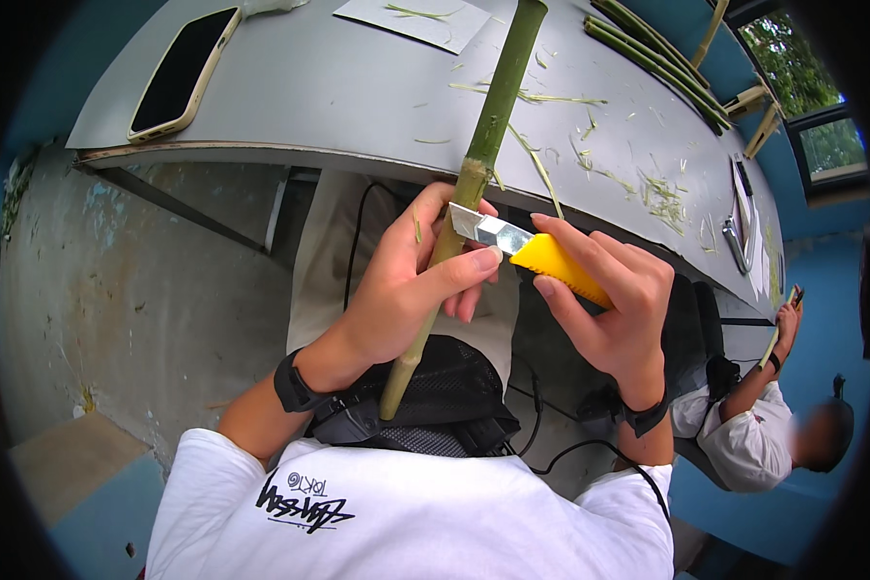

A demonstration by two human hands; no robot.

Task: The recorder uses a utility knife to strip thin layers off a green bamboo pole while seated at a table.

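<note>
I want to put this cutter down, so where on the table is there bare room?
The widest bare patch on the table lies between the phone and the bamboo stalk, on the near side of the white sheet; one thin sliver lies toward the stalk. Right of the stalk is crowded: green shavings are strewn about, and green stalks lie beyond.

The stick [475, 177] is green up top and yellowish lower down. The knife [559, 267] is yellow with a silver blade [483, 228]. The desk [309, 87] is grey. The shirt [454, 512] is white with black writing.
</note>
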